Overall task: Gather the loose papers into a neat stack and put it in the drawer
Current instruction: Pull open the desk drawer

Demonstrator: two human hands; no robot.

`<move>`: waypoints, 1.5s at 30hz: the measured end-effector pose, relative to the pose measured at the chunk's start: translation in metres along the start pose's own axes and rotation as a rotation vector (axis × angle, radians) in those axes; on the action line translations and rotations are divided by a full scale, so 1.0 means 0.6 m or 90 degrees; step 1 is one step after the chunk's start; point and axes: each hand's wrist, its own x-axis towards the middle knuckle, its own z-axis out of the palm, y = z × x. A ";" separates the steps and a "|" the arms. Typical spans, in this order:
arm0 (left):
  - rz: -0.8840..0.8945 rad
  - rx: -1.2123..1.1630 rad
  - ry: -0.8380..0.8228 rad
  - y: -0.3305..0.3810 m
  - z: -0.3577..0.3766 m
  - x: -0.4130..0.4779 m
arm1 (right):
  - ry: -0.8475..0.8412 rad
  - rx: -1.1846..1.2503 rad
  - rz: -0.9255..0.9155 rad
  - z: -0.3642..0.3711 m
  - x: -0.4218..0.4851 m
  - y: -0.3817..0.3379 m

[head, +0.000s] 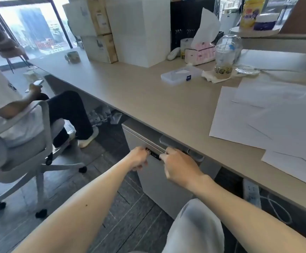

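Several loose white papers lie overlapping and askew on the right part of the beige desk. Under the desk edge stands a grey drawer cabinet, its top drawer front shut or nearly so. My left hand curls its fingers on the drawer's top edge, next to a small lock and a dark label strip. My right hand grips the same edge just to the right of the label, below a grey control panel fixed under the desk.
A person sits on a white office chair at the left, legs reaching under the desk. On the desk stand cardboard boxes, a clear plastic case, a tissue box and a plastic cup. A power strip lies on the floor.
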 end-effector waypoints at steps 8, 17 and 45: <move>-0.038 -0.281 0.100 -0.008 0.045 -0.001 | 0.022 0.017 -0.027 -0.002 0.000 0.011; 0.006 -0.340 0.234 -0.034 0.071 -0.002 | 0.026 -0.006 -0.011 0.008 -0.018 0.001; -0.019 0.422 0.224 -0.226 -0.128 -0.279 | -0.331 0.333 -0.203 0.103 -0.100 -0.308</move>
